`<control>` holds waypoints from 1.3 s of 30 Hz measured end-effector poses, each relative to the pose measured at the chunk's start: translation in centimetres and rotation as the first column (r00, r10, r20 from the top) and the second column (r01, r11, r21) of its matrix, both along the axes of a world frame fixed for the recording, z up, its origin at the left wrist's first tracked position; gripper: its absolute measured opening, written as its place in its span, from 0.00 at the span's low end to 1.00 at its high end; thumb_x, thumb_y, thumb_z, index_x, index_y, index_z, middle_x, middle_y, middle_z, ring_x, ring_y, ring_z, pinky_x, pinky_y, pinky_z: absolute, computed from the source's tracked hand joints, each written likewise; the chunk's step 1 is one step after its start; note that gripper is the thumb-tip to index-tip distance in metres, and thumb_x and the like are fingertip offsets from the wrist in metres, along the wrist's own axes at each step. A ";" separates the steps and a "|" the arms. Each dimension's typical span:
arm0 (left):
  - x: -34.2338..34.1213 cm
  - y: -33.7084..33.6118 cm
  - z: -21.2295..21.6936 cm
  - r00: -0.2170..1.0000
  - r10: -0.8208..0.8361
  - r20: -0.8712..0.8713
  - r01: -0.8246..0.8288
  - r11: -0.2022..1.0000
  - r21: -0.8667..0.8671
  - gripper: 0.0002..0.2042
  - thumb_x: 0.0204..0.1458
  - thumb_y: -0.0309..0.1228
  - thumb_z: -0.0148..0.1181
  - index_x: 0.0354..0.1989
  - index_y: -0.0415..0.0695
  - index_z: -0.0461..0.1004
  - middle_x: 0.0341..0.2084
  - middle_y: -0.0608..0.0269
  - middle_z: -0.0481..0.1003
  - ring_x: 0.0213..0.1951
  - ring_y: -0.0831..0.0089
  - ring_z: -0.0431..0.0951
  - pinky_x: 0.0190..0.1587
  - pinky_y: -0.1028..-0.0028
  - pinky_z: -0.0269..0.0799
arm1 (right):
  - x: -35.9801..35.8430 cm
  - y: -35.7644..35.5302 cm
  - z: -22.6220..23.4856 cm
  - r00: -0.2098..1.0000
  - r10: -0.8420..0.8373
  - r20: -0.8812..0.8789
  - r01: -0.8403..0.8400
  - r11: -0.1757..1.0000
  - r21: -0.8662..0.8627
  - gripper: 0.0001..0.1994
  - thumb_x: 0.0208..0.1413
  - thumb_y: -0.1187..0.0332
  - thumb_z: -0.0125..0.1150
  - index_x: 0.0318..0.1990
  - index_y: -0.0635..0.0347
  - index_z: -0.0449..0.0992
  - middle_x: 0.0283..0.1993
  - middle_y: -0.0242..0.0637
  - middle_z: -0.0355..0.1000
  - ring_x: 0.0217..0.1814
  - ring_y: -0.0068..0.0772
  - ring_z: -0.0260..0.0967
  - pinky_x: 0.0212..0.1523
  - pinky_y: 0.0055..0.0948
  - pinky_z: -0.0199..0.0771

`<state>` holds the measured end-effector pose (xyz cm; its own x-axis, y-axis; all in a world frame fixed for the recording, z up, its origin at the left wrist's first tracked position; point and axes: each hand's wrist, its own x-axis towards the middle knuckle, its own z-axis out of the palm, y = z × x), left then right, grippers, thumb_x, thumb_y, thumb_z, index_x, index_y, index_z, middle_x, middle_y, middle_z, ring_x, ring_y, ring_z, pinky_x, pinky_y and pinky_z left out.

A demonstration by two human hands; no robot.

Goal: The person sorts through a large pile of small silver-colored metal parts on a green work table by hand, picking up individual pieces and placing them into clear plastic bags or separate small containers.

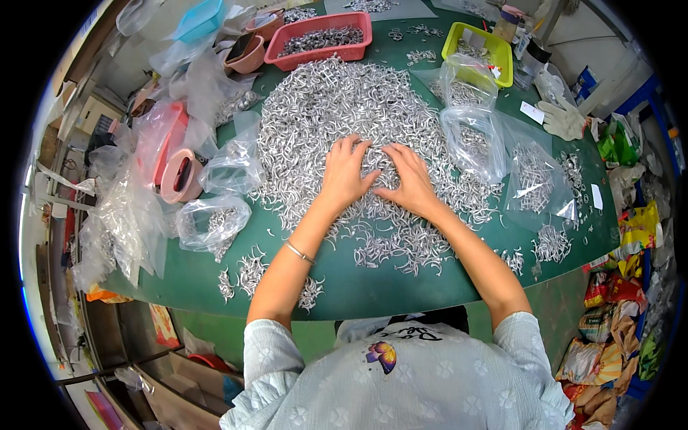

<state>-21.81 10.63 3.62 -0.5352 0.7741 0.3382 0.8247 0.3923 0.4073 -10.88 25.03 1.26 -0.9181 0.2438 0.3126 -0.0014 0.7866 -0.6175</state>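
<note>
A large heap of small curved silvery metal pieces [337, 97] covers the middle of the green table [337, 290]. On the near part of this heap rests my left hand [345, 173], its fingers stretched forward and the thumb pointing toward the other hand. My right hand [410, 178] lies close beside it on the same pieces, fingers spread and thumb apart. The two hands do not touch, and pieces show between them. No piece is plainly held, though the fingertips are partly sunk among them. Looser pieces [401, 247] are scattered just in front of my wrists.
A pink basket [319, 39] of metal parts stands behind the heap, a yellow-green basket [479, 44] at the far right. Open plastic bags [473, 147] flank the heap; small piles [552, 245] line the near edge. A white glove [562, 120] lies at right, a pink bowl [180, 176] at left.
</note>
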 end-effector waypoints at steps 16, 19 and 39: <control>0.3 0.8 -0.4 0.996 0.069 -0.063 -0.070 0.998 -0.011 0.33 0.41 0.37 0.67 0.57 0.40 0.64 0.55 0.47 0.63 0.56 0.51 0.63 0.57 0.56 0.58 | -0.9 -1.8 0.5 0.985 -0.149 -0.087 0.155 0.985 0.070 0.37 0.33 0.67 0.70 0.56 0.66 0.63 0.55 0.46 0.61 0.59 0.48 0.57 0.56 0.44 0.57; 0.4 0.9 -0.5 0.994 0.070 -0.087 -0.071 0.997 -0.004 0.33 0.40 0.36 0.67 0.56 0.38 0.64 0.54 0.47 0.64 0.56 0.51 0.64 0.56 0.57 0.59 | -1.0 -2.2 -0.7 0.975 -0.141 -0.173 0.156 0.985 0.078 0.37 0.33 0.66 0.70 0.56 0.66 0.63 0.55 0.46 0.61 0.59 0.49 0.56 0.55 0.43 0.58; 0.2 0.3 0.3 0.999 -0.040 -0.009 0.040 0.999 -0.001 0.29 0.37 0.30 0.66 0.52 0.40 0.66 0.49 0.49 0.66 0.52 0.52 0.66 0.53 0.60 0.64 | 0.4 -2.1 1.2 0.990 -0.139 -0.017 0.140 0.984 0.111 0.34 0.34 0.65 0.72 0.53 0.64 0.66 0.50 0.43 0.63 0.55 0.44 0.60 0.52 0.42 0.59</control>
<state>-21.57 10.93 3.94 -0.5004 0.7951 0.3427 0.8437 0.3589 0.3993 -10.48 22.89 2.41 -0.8746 0.3320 0.3532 0.1079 0.8437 -0.5259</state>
